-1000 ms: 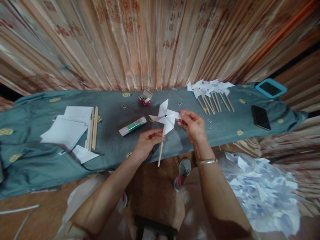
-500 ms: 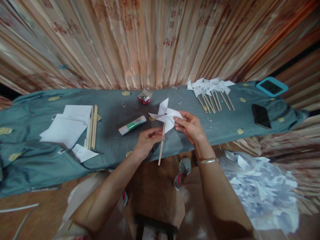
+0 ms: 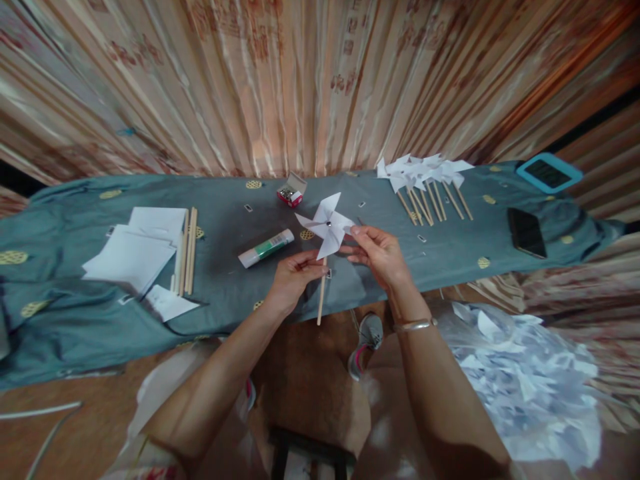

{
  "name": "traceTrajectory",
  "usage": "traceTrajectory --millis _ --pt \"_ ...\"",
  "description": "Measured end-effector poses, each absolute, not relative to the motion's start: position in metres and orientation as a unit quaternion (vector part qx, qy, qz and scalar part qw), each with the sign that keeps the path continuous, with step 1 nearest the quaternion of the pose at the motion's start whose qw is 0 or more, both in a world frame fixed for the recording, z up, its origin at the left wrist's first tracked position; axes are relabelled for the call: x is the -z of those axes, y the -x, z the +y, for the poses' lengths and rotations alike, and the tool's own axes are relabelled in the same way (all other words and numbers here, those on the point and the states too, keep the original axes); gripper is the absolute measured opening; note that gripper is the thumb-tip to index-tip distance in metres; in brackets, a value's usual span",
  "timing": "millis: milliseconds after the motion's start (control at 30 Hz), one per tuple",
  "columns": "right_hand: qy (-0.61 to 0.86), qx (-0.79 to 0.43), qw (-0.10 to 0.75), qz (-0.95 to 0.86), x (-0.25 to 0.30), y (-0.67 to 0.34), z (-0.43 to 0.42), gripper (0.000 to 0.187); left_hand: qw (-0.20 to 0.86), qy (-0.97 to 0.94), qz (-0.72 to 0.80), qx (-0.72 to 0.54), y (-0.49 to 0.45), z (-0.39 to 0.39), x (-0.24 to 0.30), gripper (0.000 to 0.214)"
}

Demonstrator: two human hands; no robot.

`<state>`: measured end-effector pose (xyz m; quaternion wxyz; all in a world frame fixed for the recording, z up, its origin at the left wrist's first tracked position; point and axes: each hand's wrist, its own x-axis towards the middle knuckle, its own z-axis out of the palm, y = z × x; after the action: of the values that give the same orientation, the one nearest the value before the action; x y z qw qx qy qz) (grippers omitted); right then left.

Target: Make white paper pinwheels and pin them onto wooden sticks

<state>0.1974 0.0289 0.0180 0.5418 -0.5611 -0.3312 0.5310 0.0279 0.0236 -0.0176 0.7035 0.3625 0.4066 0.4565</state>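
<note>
A white paper pinwheel (image 3: 330, 229) with a round metal pin at its centre is mounted on a thin wooden stick (image 3: 322, 300). My left hand (image 3: 295, 280) pinches this stick just below the blades, holding the pinwheel tilted over the front part of the table. At the right-hand blade is my right hand (image 3: 383, 257), its fingers apart and the tips at the blade's edge. A glue stick (image 3: 266, 249) lies left of the pinwheel. Behind it stands a small opened red box (image 3: 290, 195) of metal pins.
White paper sheets (image 3: 133, 257) and wooden sticks (image 3: 191, 250) lie at left. Several pinwheels (image 3: 423, 175) rest at the back right, near a phone (image 3: 526, 232) and a blue-framed device (image 3: 549, 175). A clear bag of white paper pieces (image 3: 530, 380) stands below the table's front edge.
The pinwheel's blades have turned a little clockwise on the stick. My right hand's fingers have loosened from the blade and spread. My left hand keeps its pinch.
</note>
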Motion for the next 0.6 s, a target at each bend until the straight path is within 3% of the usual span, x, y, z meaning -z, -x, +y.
traceTrajectory --millis 600 --pt "0.577 -0.496 0.515 -0.395 -0.0082 -0.1913 0.0242 0.034 0.684 -0.336 0.412 -0.5 -0.0272 0.0282 0.0197 0.035"
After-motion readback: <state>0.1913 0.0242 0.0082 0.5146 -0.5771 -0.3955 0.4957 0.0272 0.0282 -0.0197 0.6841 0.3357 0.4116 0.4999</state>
